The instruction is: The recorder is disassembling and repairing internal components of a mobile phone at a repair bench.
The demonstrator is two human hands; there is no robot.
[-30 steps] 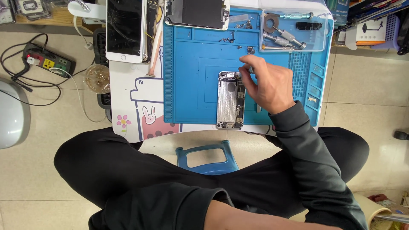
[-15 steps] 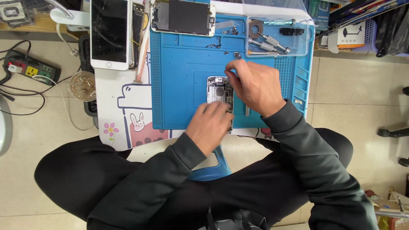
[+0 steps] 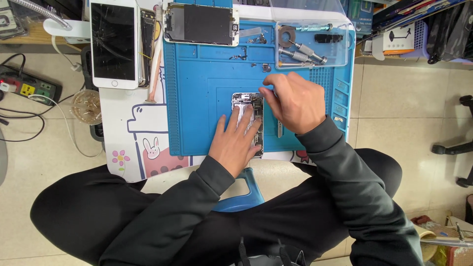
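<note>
White phone with a cracked dark screen at eleven o'clock, a detached black display panel lying flat at twelve on the blue mat — and a white carton with dark print standing at two o'clock, beside stacked coloured boxes.

A small white table carries a blue work mat and a white phone.

opened phone on mat
</note>
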